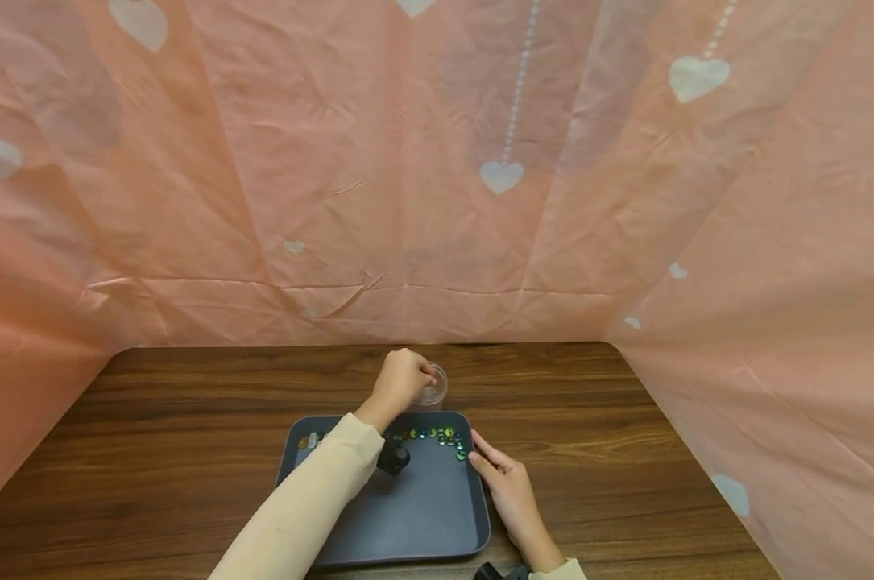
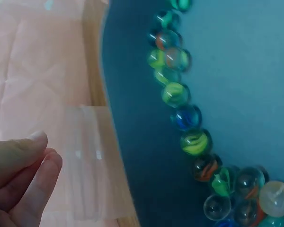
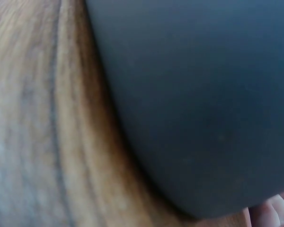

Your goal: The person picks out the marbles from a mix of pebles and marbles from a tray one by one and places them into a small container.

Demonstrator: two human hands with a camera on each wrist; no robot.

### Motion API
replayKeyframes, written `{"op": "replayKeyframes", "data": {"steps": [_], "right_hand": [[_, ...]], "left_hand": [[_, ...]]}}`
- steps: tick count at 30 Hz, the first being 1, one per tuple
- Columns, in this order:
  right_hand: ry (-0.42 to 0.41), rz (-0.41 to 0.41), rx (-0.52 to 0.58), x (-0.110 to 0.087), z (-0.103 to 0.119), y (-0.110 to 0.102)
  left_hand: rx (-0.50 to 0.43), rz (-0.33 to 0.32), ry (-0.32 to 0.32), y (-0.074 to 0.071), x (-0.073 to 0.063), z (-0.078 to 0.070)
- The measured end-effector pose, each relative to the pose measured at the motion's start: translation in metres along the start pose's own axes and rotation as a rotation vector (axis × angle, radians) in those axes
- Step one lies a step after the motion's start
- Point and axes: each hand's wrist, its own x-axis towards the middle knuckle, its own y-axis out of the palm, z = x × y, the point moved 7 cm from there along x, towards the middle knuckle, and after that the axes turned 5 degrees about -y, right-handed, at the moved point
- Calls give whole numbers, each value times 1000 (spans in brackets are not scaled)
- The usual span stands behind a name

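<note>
In the head view my left hand (image 1: 400,380) reaches across the grey tray (image 1: 422,515) to a clear plastic cup (image 1: 438,395) behind it. The thumb and fingertips of that hand are drawn together over the cup, and the left wrist view shows nothing between them. Glass marbles (image 2: 175,94), green, blue and orange-swirled, line the tray's far edge and its far right corner. My right hand (image 1: 509,487) grips the tray's right side, with its thumb at the rim. In the right wrist view, the tray wall (image 3: 194,118) hides most of that hand.
Beneath everything lies a dark wood-grain table (image 1: 567,419). A pink curtain (image 1: 408,201) with white hearts encloses the back and sides. Several other small pieces, one amber (image 1: 303,443), lie in the tray's far left corner. The left sleeve (image 1: 306,499) covers part of the tray.
</note>
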Motion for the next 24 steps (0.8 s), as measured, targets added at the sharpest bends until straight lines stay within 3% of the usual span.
{"op": "replayKeyframes", "data": {"steps": [6,13,20,24], "right_hand": [[-4,-12,-22,1,-1,0],[15,-3,-20,1,-2,2],[29,-20,-18,2,-1,1],[31,-21,-32,2,-1,1]], "left_hand": [[-170,-36,-52,-15,-7,12],[-376,14,-127,-19,-31,39],[-440,64,-214,-16,-57,74],[-489,108,-260,-16,-65,86]]}}
